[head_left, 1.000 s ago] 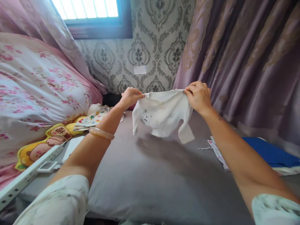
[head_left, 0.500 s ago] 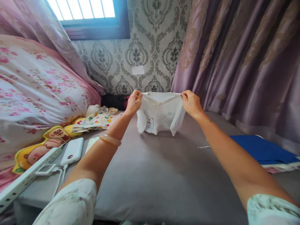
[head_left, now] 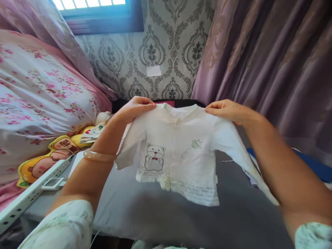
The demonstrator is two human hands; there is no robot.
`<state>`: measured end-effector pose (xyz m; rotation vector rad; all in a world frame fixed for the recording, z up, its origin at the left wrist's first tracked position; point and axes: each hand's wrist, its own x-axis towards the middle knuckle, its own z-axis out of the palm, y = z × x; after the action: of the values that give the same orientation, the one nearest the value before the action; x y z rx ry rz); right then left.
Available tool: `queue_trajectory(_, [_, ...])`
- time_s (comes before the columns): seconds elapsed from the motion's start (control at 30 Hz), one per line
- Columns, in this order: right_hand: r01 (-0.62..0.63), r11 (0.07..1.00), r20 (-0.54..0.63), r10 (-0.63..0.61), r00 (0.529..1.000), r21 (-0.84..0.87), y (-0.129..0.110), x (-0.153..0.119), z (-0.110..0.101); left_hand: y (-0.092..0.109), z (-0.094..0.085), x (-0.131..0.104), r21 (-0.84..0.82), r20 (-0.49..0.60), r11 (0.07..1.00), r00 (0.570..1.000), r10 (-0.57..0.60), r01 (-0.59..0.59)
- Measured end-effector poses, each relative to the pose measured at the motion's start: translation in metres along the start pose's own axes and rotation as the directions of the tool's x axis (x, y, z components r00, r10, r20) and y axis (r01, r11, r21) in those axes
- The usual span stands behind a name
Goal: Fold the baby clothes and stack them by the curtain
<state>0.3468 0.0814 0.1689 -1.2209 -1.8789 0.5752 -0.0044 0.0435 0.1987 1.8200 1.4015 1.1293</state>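
Head cam, clock dirs taken from the middle of the white shirt (head_left: 178,138), which is held up smack in the ctr of view. It's a small long-sleeved top, front facing the cam, w/ a bear print on the lower left of the pic and a lil bee print on the upper right.

Left hand (head_left: 136,108) is at 10 o'clock, thumb + fingers clamped on one shoulder by the collar. Right hand (head_left: 229,110) is at 2 o'clock, same deal on the other shoulder. Hem hangs above the grey sheet (head_left: 116,211); one sleeve droops toward 4 o'clock, alongside the right forearm.

Other stuff: yellow cushion (head_left: 29,173) approx 9 o'clock, w/ the white power strip (head_left: 28,200) just beside it, b/w 8 and 9. Floral bedding (head_left: 33,90) sits b/w 9 and 10. Blue cloth (head_left: 312,166) is at 3 o'clock, partly hidden behind the right forearm. Window (head_left: 95,15) + white card (head_left: 154,71) on the wall are both approx 11 o'clock.
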Motion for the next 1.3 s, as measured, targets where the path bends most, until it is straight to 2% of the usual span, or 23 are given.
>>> queue_trajectory(0.1, [-0.092,0.994,0.202,0.102,0.974,-0.058,0.035,0.013,0.024,-0.052,0.026,0.019,0.123,0.139,0.992,0.989,-0.055,0.037])
queue_trajectory(0.2, [-0.040,0.951,0.327,0.144,0.934,-0.305,0.073,0.019,0.057,-0.109,0.061,0.030,0.249,0.176,0.968,0.981,-0.086,0.040])
queue_trajectory(0.3, [0.018,0.879,0.340,0.165,0.926,-0.477,0.105,0.013,0.091,-0.152,0.097,0.030,0.409,0.061,0.911,0.995,-0.081,0.049])
queue_trajectory(0.43, [-0.006,0.828,0.283,0.198,0.938,-0.560,0.129,-0.001,0.123,-0.184,0.130,0.026,0.477,-0.027,0.871,0.993,-0.114,0.113])
queue_trajectory(0.6, [-0.001,0.801,0.270,0.204,0.941,-0.599,0.142,-0.005,0.138,-0.206,0.142,0.027,0.528,-0.033,0.844,0.996,-0.087,0.092])
queue_trajectory(0.77, [0.068,0.716,0.295,0.198,0.935,-0.695,0.147,0.008,0.144,-0.216,0.138,0.036,0.688,0.001,0.726,1.000,0.003,-0.003])
queue_trajectory(0.97, [0.209,0.566,0.349,0.152,0.925,-0.798,0.158,0.043,0.148,-0.228,0.138,0.068,0.812,0.032,0.581,0.998,0.045,-0.052])
queue_trajectory(1.1, [0.238,0.521,0.358,0.142,0.923,-0.820,0.164,0.062,0.148,-0.234,0.139,0.091,0.830,0.011,0.556,0.997,0.071,-0.048])
queue_trajectory(1.17, [0.221,0.537,0.357,0.162,0.920,-0.814,0.168,0.066,0.147,-0.237,0.139,0.098,0.812,0.016,0.583,1.000,0.027,-0.029])
queue_trajectory(1.3, [0.214,0.628,0.389,0.154,0.908,-0.748,0.174,0.074,0.148,-0.239,0.139,0.107,0.743,0.033,0.664,0.986,-0.161,0.083])
